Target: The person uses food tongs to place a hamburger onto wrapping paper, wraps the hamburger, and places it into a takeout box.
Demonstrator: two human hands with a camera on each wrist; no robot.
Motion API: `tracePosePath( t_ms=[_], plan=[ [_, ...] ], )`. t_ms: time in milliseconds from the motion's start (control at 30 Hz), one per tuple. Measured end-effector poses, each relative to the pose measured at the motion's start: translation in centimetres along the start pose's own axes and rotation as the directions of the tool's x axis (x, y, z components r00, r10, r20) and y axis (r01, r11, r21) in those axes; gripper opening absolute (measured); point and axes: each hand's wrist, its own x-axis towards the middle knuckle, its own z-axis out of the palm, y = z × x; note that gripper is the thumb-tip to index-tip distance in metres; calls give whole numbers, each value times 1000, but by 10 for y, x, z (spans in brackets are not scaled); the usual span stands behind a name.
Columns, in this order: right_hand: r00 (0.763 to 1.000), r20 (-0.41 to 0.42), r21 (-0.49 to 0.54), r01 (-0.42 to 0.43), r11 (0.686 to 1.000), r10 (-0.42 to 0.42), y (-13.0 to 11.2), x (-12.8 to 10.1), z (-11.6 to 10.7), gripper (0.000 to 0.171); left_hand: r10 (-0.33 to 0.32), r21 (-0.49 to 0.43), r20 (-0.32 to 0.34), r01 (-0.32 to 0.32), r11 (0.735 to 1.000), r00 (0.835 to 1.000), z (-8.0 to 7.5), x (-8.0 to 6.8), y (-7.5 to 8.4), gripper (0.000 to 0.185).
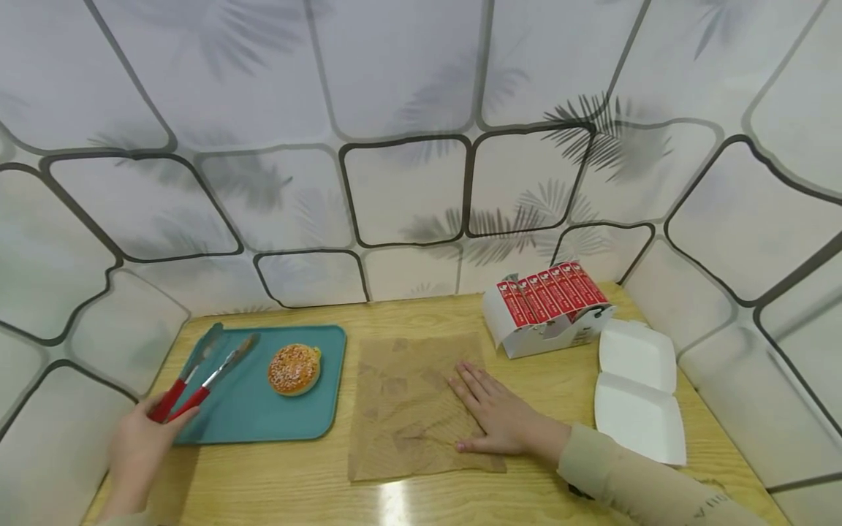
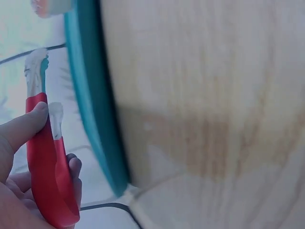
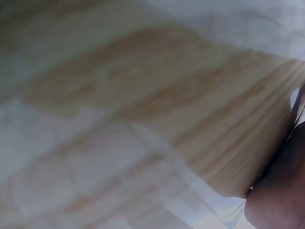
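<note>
Step in hand: the person is holding tongs (image 1: 197, 376) over the near left part of the teal tray (image 1: 316, 409), tips pointing toward the bun (image 1: 294, 369); judged to be the approach before picking the bun up.

Left hand (image 1: 138, 446): its grip is curling round the red handles of the tongs; in the left wrist view the thumb (image 2: 24, 126) is lying along one handle and the fingers are wrapping the other.

Tongs: the metal arms are standing narrowly apart and holding nothing; the tips are sitting well short of the bun.

Bun: a sesame-topped bun is resting on the tray, right of centre, untouched.

Right hand (image 1: 493, 416): it is lying flat, fingers straight, pressing the brown paper sheet (image 1: 408, 409) against the counter (image 1: 263, 486); its grip is wide and holding nothing.

Next move, as judged: it calls for spreading the tongs wider, advancing them to straddle the bun, and closing gently so as not to crush it.

Surroundings: a white box of red packets (image 1: 549, 307) is standing behind the paper; an open white clamshell container (image 1: 636, 391) is lying to its right.
</note>
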Motion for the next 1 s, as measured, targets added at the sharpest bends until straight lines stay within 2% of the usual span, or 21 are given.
tracePosePath(
  t_ms=[100, 267, 533, 733, 1000],
  plan=[
    [1000, 1, -3, -4, 1000, 4, 0, 0, 0, 113, 9, 10, -5, -9, 1000, 1000, -4, -3, 6, 65],
    [1000, 8, 4, -4, 1000, 4, -1, -1, -2, 112, -16, 17, 4, 16, 1000, 1000, -9, -10, 13, 67],
    [1000, 13, -4, -2, 1000, 2, -4, -1, -7, 112, -30, 11, 18, 30, 999, 999, -15, -30, 25, 68],
    [1000, -9, -5, 11, 1000, -11, -4, -1, -6, 111, -42, 29, 12, 42, 999, 999, -15, -43, 28, 70],
    [998, -51, 47, 21, 999, -19, 0, -3, 1, 112, -61, 66, 61, 57, 996, 996, -8, -56, 35, 77]
  ],
)
